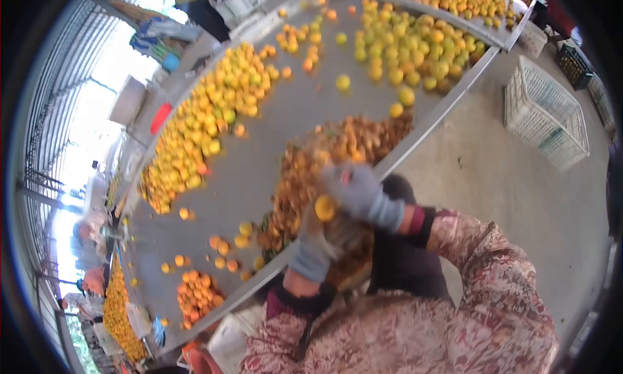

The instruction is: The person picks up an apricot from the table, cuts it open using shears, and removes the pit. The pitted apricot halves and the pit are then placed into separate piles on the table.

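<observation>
Both hands wear grey gloves and work close together over the table's near edge, smeared by motion. A round yellow-orange fruit sits between them, at the fingers of my left hand, which appears closed on it. My right hand is curled just above and to the right of the fruit. A small red bit shows at its fingers, too blurred to name. Beyond the hands lies a heap of brownish-orange pieces mixed with green leaves; their kind is hard to make out.
The grey metal table carries yellow fruit along its far side, greenish-yellow fruit at upper right and orange fruit at lower left. A white plastic crate stands on the floor at right. Other people are in the background.
</observation>
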`<action>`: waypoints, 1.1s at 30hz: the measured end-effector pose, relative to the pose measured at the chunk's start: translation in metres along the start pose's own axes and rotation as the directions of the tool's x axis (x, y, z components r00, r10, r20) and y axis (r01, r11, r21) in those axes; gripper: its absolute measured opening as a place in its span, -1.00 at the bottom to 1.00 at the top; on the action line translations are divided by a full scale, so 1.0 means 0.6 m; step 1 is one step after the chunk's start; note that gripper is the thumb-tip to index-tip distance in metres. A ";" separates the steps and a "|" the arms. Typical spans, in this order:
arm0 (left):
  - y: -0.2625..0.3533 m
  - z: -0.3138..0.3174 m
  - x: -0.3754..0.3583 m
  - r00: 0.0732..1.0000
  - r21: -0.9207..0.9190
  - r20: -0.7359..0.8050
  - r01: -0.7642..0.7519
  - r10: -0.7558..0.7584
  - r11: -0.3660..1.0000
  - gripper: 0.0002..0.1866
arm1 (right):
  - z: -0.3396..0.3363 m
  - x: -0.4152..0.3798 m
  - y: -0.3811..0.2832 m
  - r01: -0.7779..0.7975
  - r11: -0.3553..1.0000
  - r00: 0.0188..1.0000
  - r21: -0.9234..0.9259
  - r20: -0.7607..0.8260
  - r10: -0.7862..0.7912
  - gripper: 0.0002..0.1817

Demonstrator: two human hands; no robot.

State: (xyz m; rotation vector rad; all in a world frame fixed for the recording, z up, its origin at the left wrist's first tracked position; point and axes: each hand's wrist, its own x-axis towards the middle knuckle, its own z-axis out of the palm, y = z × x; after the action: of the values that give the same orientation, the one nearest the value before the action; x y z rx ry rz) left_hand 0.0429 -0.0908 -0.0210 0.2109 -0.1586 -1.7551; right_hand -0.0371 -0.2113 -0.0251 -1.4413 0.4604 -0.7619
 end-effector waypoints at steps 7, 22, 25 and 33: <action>0.004 0.088 -0.004 0.954 0.316 -0.296 0.050 0.048 0.947 -0.43 | 0.001 -0.034 -0.061 -0.223 0.825 0.967 0.519 0.013 0.254 -0.50; 0.007 0.035 -0.115 0.854 0.344 -0.191 -0.404 0.484 0.848 -0.61 | 0.029 -0.094 -0.064 -0.389 0.744 0.921 0.544 0.207 0.330 -0.48; -0.002 0.011 -0.140 0.900 0.407 -0.144 -0.326 0.412 0.854 -0.62 | 0.026 -0.095 -0.067 -0.386 0.706 0.922 0.593 0.223 0.318 -0.53; -0.064 -0.078 -0.167 0.837 0.940 -0.323 0.339 0.441 0.045 -0.65 | 0.020 -0.111 -0.082 -0.310 0.809 0.948 0.499 0.230 0.221 -0.54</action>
State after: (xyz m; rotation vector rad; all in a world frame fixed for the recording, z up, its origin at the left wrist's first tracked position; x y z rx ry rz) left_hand 0.0355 0.0156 -0.0700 1.7945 -1.0103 -1.0398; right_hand -0.0840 -0.1536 0.0139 -0.8804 0.2852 -0.4845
